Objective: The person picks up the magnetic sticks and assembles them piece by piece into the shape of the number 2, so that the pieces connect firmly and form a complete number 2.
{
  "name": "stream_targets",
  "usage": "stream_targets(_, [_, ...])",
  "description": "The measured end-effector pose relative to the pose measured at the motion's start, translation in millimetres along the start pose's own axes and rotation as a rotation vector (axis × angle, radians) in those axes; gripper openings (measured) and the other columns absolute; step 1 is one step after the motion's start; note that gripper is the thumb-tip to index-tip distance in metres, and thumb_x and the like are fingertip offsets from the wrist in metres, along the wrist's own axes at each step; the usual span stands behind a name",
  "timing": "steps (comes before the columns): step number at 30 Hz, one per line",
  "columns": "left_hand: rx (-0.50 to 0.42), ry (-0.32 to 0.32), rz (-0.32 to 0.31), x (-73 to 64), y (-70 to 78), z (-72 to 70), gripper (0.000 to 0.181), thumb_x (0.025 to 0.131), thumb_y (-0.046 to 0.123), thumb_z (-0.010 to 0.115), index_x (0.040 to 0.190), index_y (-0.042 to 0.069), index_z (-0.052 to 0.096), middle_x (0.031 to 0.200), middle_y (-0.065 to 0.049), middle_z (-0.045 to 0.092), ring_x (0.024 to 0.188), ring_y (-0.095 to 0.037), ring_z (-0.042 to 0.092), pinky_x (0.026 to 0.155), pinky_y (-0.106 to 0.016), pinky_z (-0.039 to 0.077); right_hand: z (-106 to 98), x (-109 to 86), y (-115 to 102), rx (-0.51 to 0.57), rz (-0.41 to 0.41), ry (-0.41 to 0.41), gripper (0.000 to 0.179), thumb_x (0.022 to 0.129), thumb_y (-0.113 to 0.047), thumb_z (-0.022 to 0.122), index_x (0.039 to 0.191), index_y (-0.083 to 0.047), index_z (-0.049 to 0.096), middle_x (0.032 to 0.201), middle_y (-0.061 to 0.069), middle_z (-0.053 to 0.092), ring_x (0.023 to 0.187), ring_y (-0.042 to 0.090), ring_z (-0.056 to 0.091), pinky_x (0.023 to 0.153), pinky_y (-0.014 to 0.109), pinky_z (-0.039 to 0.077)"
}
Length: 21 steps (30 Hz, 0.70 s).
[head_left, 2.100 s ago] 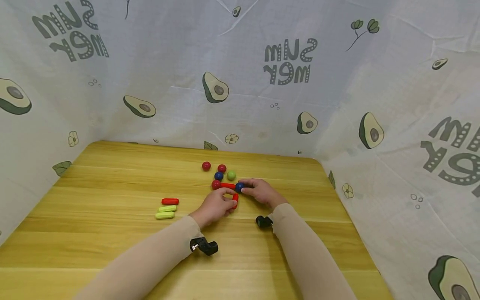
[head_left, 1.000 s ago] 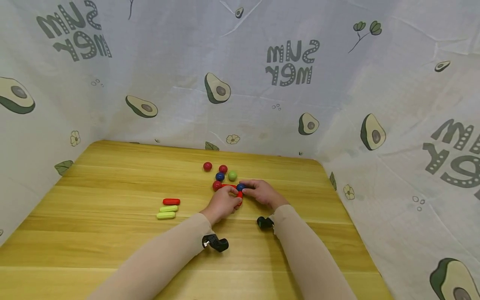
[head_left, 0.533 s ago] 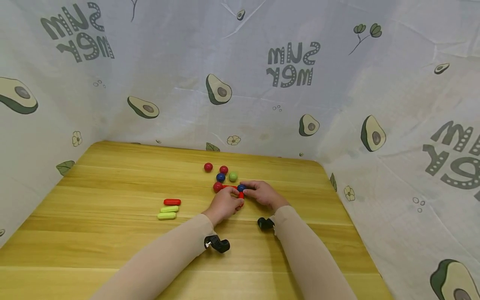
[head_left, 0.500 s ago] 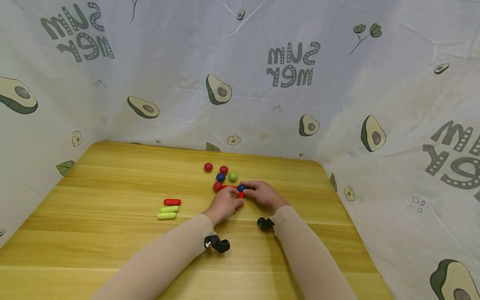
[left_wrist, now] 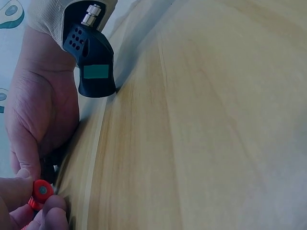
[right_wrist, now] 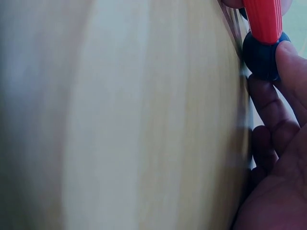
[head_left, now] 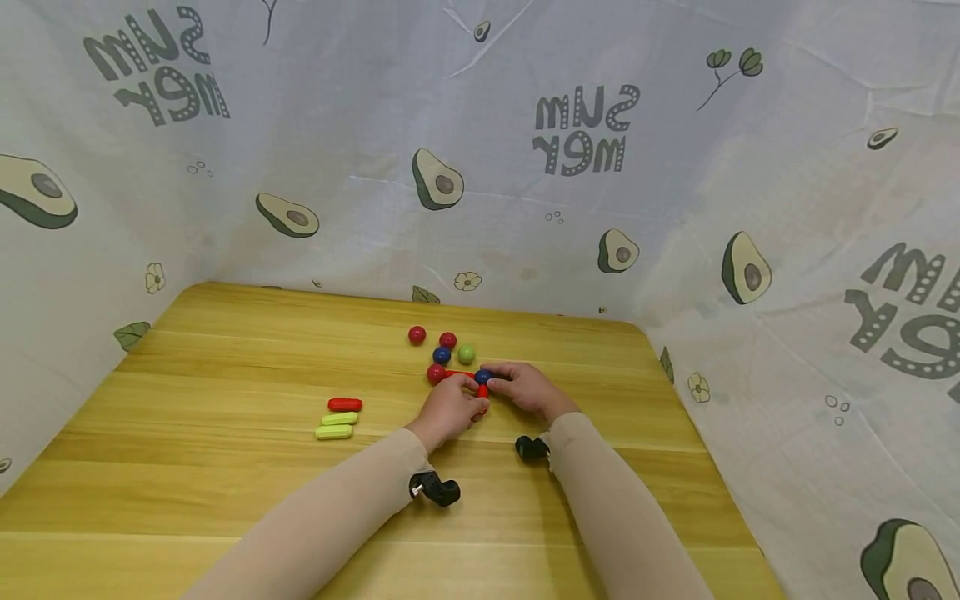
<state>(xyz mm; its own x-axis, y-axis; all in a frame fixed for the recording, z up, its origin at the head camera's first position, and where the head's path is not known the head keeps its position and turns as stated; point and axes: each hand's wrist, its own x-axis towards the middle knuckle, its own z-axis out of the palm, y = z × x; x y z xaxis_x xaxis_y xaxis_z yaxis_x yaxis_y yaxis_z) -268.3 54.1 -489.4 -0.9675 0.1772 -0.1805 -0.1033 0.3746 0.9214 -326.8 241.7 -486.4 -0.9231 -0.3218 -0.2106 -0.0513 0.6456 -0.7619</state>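
With thumb and fingers my left hand point(head_left: 444, 410) pinches a short red magnetic rod point(head_left: 483, 391), whose end in the left wrist view shows a small grey disc point(left_wrist: 43, 190). The rod's far end meets a blue ball point(head_left: 483, 377), which my right hand point(head_left: 527, 389) holds between thumb and fingers. In the right wrist view the ribbed red rod point(right_wrist: 265, 21) sits against the dark blue ball point(right_wrist: 261, 60). A second red rod point(head_left: 459, 373) runs from that ball leftward to a red ball point(head_left: 437, 374), partly behind my left fingers.
Behind the joined pieces lie a blue ball point(head_left: 442, 355), a green ball point(head_left: 467, 354) and two red balls, one near point(head_left: 447, 340) and one farther left point(head_left: 417, 335). To the left are a red rod point(head_left: 345, 404) and two yellow-green rods point(head_left: 334, 432). Printed cloth point(head_left: 510, 233) borders the wooden table point(head_left: 225, 483).
My left hand has moved right and slightly forward, bringing the red rod's end up against the blue ball. My right hand has stayed on the ball; the last half second shows almost no motion.
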Motion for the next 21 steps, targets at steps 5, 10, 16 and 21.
stream_targets(5, [0.007, 0.004, 0.001, 0.2, -0.2, 0.8, 0.032, 0.099, 0.020, 0.075, 0.124, 0.004, 0.062, 0.098, -0.008, 0.076, 0.073, -0.014, 0.070, 0.072, -0.028, 0.061, -0.5, 0.5, 0.2, -0.014, -0.003, 0.007, 0.041, 0.107, -0.024, 0.064, 0.147, -0.017, 0.064, 0.153, 0.013, 0.059, 0.142, 0.034, 0.054, 0.121, 0.050, 0.041])
stream_targets(10, [0.022, 0.001, 0.000, -1.8, 0.7, -0.1, 0.032, 0.100, 0.020, 0.074, 0.125, 0.005, 0.062, 0.099, -0.008, 0.076, 0.074, -0.015, 0.070, 0.073, -0.028, 0.060, -0.1, 1.7, 0.8, -0.028, -0.013, 0.011, 0.041, 0.106, -0.024, 0.064, 0.146, -0.018, 0.064, 0.152, 0.012, 0.060, 0.141, 0.033, 0.055, 0.121, 0.050, 0.041])
stream_targets(16, [0.038, -0.003, 0.003, -3.7, 1.2, -1.3, 0.031, 0.100, 0.021, 0.074, 0.125, 0.005, 0.062, 0.099, -0.007, 0.075, 0.074, -0.015, 0.069, 0.071, -0.027, 0.059, 1.0, 2.8, 2.1, 0.006, -0.011, 0.003, 0.041, 0.106, -0.023, 0.065, 0.146, -0.017, 0.065, 0.153, 0.012, 0.060, 0.142, 0.033, 0.055, 0.121, 0.050, 0.041])
stream_targets(21, [0.047, -0.014, 0.020, -3.4, -0.2, -3.9, 0.031, 0.100, 0.021, 0.075, 0.124, 0.005, 0.063, 0.102, -0.008, 0.074, 0.077, -0.015, 0.069, 0.073, -0.028, 0.059, 0.5, 3.8, 3.5, 0.002, -0.008, 0.010, 0.040, 0.106, -0.024, 0.065, 0.145, -0.018, 0.066, 0.152, 0.011, 0.060, 0.142, 0.034, 0.055, 0.122, 0.051, 0.040])
